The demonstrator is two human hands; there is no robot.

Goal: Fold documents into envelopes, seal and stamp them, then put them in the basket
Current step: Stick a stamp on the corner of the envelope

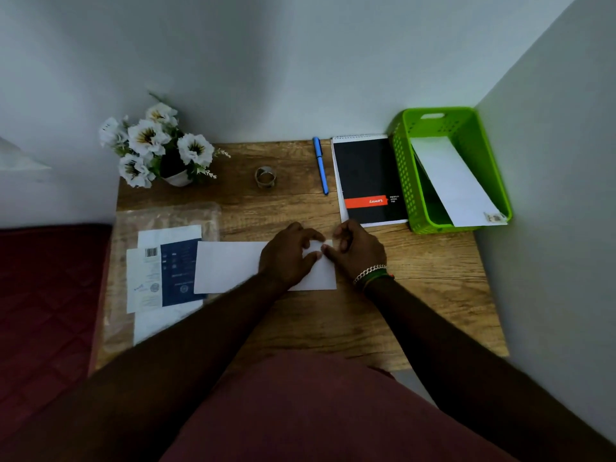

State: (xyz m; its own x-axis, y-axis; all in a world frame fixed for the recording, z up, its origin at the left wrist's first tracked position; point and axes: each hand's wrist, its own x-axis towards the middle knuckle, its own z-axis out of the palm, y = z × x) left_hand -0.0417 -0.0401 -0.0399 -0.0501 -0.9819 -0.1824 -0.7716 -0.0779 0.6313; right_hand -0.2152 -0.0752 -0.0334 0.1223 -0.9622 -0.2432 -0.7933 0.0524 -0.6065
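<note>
We see a white envelope [230, 266] lying flat on the wooden tabletop [300, 325], near its middle. Both hands work at the right end of the envelope. The left hand [288, 258] rests on the envelope, its fingers curled, and the right hand [358, 251] meets it from the right side; the grip of each hand is narrow, and the fingertips seem to pinch a small white piece at the upper right corner, but we cannot tell what this piece is. The right wrist wears bracelets [371, 273]. To the left of the envelope some papers [156, 278] lie on a clear plastic sleeve [166, 215]. At the right back corner stands a green basket [405, 181] with one envelope [456, 185] leaning inside it. Beside the basket lie a black notepad [368, 175] and a blue pen [320, 165]. A tape roll [265, 177] and a flower pot [156, 148] stand further left.
</note>
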